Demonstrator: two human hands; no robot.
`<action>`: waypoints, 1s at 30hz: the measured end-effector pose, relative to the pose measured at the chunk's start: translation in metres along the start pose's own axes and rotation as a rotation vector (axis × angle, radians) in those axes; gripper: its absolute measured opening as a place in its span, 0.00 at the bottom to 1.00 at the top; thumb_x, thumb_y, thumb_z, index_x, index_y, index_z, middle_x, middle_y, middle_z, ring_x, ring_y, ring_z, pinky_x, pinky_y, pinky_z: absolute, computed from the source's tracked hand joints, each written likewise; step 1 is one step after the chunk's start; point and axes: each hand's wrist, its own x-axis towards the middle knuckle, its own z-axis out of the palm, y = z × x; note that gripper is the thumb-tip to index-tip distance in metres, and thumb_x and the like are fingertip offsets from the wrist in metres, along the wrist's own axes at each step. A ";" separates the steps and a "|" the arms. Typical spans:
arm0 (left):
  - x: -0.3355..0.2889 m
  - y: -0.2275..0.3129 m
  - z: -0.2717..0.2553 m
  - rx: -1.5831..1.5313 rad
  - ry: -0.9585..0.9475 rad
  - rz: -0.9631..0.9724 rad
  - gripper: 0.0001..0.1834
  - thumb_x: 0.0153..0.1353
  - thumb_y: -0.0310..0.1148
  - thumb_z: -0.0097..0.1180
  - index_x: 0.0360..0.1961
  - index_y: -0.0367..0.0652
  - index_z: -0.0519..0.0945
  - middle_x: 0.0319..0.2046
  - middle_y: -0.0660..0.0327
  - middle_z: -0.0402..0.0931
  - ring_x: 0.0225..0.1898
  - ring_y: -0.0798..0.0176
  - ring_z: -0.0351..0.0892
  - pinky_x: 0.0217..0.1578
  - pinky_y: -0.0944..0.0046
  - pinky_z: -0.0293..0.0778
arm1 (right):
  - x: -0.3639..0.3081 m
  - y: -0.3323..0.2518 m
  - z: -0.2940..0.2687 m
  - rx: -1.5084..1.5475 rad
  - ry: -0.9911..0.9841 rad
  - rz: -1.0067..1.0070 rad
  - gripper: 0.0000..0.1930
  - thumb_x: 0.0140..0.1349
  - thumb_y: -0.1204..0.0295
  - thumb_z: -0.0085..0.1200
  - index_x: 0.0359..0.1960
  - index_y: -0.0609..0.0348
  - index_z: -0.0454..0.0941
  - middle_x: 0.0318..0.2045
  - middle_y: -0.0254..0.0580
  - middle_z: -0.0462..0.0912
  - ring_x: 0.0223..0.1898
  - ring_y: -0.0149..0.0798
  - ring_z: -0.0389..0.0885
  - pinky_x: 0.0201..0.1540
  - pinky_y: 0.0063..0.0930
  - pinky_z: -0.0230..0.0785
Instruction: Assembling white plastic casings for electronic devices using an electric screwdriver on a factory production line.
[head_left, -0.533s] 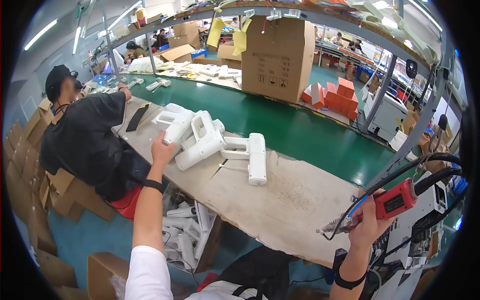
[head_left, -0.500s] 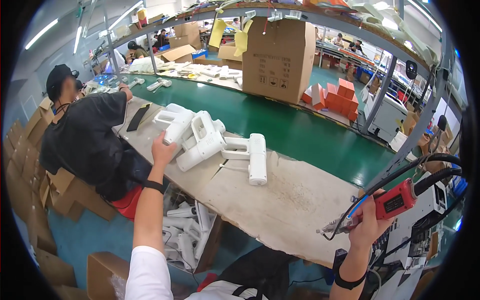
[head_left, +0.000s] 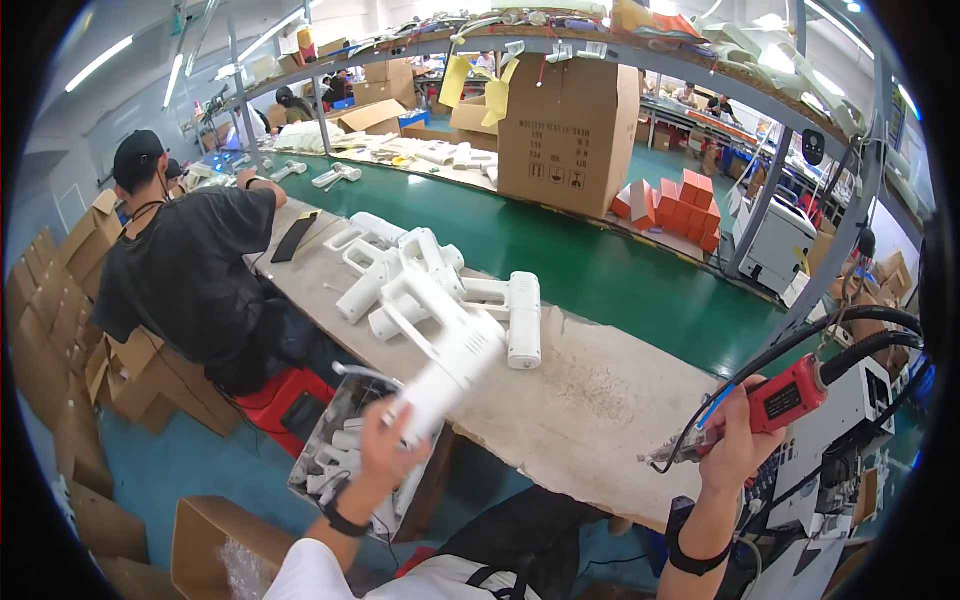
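My left hand [head_left: 388,455] is closed round one end of a white gun-shaped appliance [head_left: 455,365] with a loop handle. It is lifted over the near edge of the workbench [head_left: 600,435], tilted and slightly blurred. In my right hand [head_left: 735,455], at the bench's right end, is a red electric screwdriver [head_left: 790,395]. Its metal nose points left, and a thin blue tube and black cables run from it. Several more white gun-shaped appliances lie clustered on the bench beyond my left hand, one of them upright-looking at the cluster's right [head_left: 524,320].
A crate [head_left: 307,458] of white housings stands below the bench on the left. Beside it a person [head_left: 195,265] in dark clothes sits on a red seat [head_left: 290,405]. Past the green surface [head_left: 590,270] stand a large carton [head_left: 565,135] and orange boxes [head_left: 680,207]. A metal post [head_left: 850,225] rises at right.
My left hand has picked up a white gun-shaped appliance from the cluster and brought it nearer and to the right. My right hand keeps the screwdriver in nearly the same place.
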 end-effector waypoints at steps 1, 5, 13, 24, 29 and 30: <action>-0.013 0.020 0.002 -0.025 -0.070 0.015 0.36 0.33 0.30 0.71 0.50 0.40 0.76 0.44 0.46 0.71 0.44 0.44 0.75 0.42 0.52 0.75 | 0.000 -0.002 0.000 0.002 0.000 0.001 0.05 0.60 0.76 0.52 0.36 0.63 0.71 0.15 0.32 0.71 0.13 0.22 0.66 0.15 0.15 0.54; -0.055 0.084 0.038 -0.103 -0.142 -0.041 0.35 0.31 0.32 0.74 0.47 0.44 0.78 0.40 0.50 0.72 0.38 0.47 0.74 0.35 0.55 0.75 | -0.001 -0.012 -0.007 -0.014 0.027 0.000 0.06 0.60 0.76 0.52 0.36 0.63 0.71 0.15 0.32 0.71 0.14 0.22 0.66 0.16 0.15 0.55; -0.021 0.162 0.072 -0.322 -0.970 0.007 0.47 0.40 0.49 0.71 0.63 0.49 0.66 0.42 0.52 0.68 0.45 0.48 0.71 0.44 0.56 0.71 | 0.000 -0.010 -0.020 -0.045 -0.001 0.030 0.07 0.61 0.74 0.52 0.37 0.64 0.71 0.16 0.32 0.70 0.13 0.22 0.65 0.16 0.16 0.54; 0.082 0.196 0.203 -0.046 -1.267 0.561 0.28 0.33 0.45 0.67 0.37 0.42 0.79 0.38 0.53 0.79 0.47 0.53 0.78 0.49 0.54 0.70 | 0.003 -0.012 -0.031 -0.051 0.114 -0.065 0.06 0.62 0.77 0.53 0.37 0.66 0.72 0.14 0.33 0.72 0.13 0.23 0.67 0.15 0.16 0.53; 0.099 0.183 0.212 -0.222 -1.384 0.407 0.27 0.33 0.49 0.67 0.35 0.44 0.81 0.34 0.53 0.81 0.38 0.49 0.81 0.38 0.52 0.77 | 0.013 -0.005 -0.035 -0.074 0.138 0.045 0.06 0.62 0.76 0.55 0.37 0.63 0.73 0.15 0.30 0.71 0.14 0.22 0.66 0.16 0.16 0.52; 0.099 0.177 0.213 -0.214 -1.412 0.364 0.27 0.33 0.50 0.67 0.35 0.45 0.81 0.34 0.53 0.81 0.38 0.49 0.81 0.38 0.51 0.77 | 0.015 -0.001 -0.027 -0.103 0.156 0.049 0.07 0.62 0.73 0.56 0.38 0.62 0.74 0.15 0.30 0.71 0.13 0.22 0.66 0.16 0.16 0.51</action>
